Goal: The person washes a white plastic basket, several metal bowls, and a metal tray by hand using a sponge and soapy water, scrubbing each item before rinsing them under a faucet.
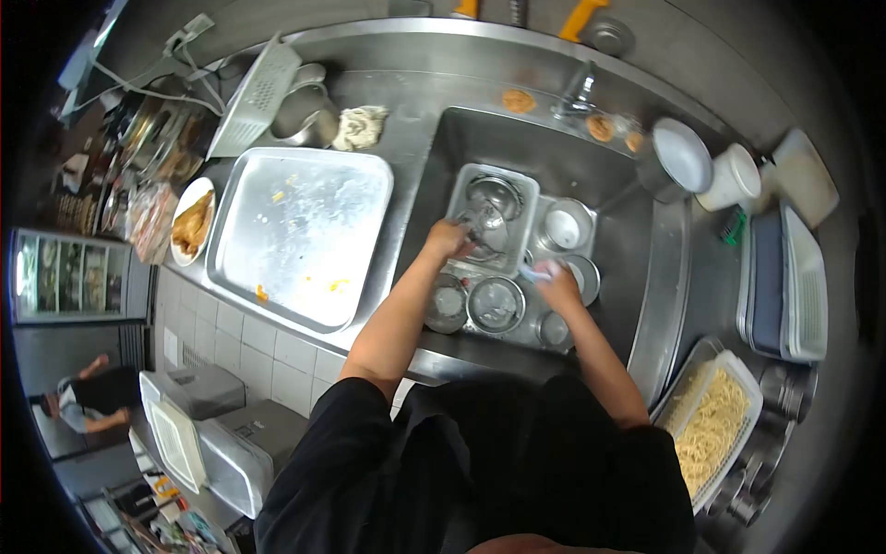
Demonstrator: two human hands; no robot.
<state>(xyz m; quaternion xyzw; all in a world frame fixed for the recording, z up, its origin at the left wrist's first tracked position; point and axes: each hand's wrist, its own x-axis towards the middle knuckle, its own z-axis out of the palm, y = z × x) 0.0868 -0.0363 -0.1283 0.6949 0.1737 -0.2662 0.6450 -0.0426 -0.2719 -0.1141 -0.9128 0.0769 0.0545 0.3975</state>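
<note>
Over a metal sink [591, 342], my left hand [449, 240] closes on the edge of a shiny round bowl [487, 222]; blur hides its exact kind. That bowl is above a rectangular metal tray [528, 189] that also holds a round metal bowl [496, 192]. In my right hand [559, 284] is a pale bluish-white object [532, 271], too blurred to name. Around my hands in the sink are a round metal pot [565, 224], a metal bowl with water [496, 305], another round container [447, 305] and a small cup [553, 329].
Left of the sink lies a large metal tray [300, 235] with food scraps, beside a plate of cooked meat [192, 222]. A faucet [579, 90] rises behind the sink. At right are a white bowl [683, 155] and a basket of noodles [711, 420]. Another person [88, 397] stands far left.
</note>
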